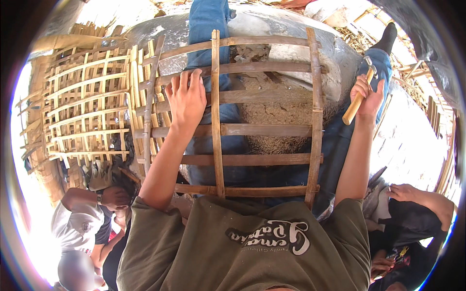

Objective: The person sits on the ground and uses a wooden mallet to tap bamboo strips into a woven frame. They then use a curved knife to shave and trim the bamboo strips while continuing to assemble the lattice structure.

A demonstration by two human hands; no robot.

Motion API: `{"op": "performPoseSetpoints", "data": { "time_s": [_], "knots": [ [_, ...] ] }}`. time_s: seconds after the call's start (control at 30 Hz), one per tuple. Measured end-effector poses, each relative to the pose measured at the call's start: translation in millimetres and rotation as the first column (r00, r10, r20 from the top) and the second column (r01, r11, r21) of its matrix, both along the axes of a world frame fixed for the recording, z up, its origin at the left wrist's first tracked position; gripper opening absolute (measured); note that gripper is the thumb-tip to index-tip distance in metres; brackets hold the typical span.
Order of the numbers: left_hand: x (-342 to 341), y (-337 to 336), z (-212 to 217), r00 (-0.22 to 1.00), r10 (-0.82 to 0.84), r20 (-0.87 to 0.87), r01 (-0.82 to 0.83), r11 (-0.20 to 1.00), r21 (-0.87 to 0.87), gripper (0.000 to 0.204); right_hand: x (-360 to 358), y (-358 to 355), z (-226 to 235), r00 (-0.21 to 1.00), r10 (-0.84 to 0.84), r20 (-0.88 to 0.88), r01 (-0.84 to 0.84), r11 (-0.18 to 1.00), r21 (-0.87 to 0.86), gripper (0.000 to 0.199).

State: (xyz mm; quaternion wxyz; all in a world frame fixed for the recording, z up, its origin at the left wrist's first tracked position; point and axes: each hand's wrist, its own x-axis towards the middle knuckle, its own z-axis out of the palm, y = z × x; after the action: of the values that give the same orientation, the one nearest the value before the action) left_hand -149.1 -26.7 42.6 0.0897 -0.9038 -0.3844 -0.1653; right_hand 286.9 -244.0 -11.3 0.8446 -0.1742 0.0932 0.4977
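Observation:
A lattice [266, 130] of flat brown bamboo slats crossed by upright strips lies in front of me, over my legs. Small nail points show at some of its joints. My left hand [187, 99] is on its left part, with bent fingers over the upper slats. Off the lattice's right side, my right hand [369, 99] is raised and closed round the wooden handle of a hammer [353, 109]. The hammer's metal head points up and away from me. What lies under my left palm is hidden.
A paler woven bamboo panel [87, 104] lies at the left. Grey sheeting [160, 31] and a rough brown surface [276, 114] show beneath the lattice. Two people sit close by, one at lower left [82, 218] and one at lower right [412, 213].

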Motion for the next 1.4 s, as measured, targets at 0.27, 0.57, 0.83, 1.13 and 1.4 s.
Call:
{"op": "performPoseSetpoints", "data": {
  "time_s": [0.27,0.57,0.83,1.13,1.4],
  "knots": [
    [3,-7,15,0.998,0.034,0.062,-0.033,0.999,-0.016,0.02,2,-1,-4,1.0,0.007,0.018,-0.007,1.0,-0.02,0.062],
    [24,-55,55,0.978,0.206,0.022,-0.191,0.938,-0.289,0.029,0,6,-2,0.994,0.028,0.104,-0.018,0.996,-0.091,0.039],
    [30,-57,42,0.954,0.245,-0.174,-0.266,0.958,-0.108,0.046,-9,11,9,0.991,0.09,0.099,-0.072,0.982,-0.175,0.045],
    [36,-45,33,0.96,0.223,-0.167,-0.245,0.961,-0.129,0.037,-9,9,10,0.989,0.08,0.122,-0.056,0.981,-0.185,0.045],
    [41,-39,28,0.968,0.222,-0.12,-0.243,0.945,-0.217,0.033,-10,11,10,0.982,0.092,0.165,-0.053,0.972,-0.228,0.044]
  ]
}}
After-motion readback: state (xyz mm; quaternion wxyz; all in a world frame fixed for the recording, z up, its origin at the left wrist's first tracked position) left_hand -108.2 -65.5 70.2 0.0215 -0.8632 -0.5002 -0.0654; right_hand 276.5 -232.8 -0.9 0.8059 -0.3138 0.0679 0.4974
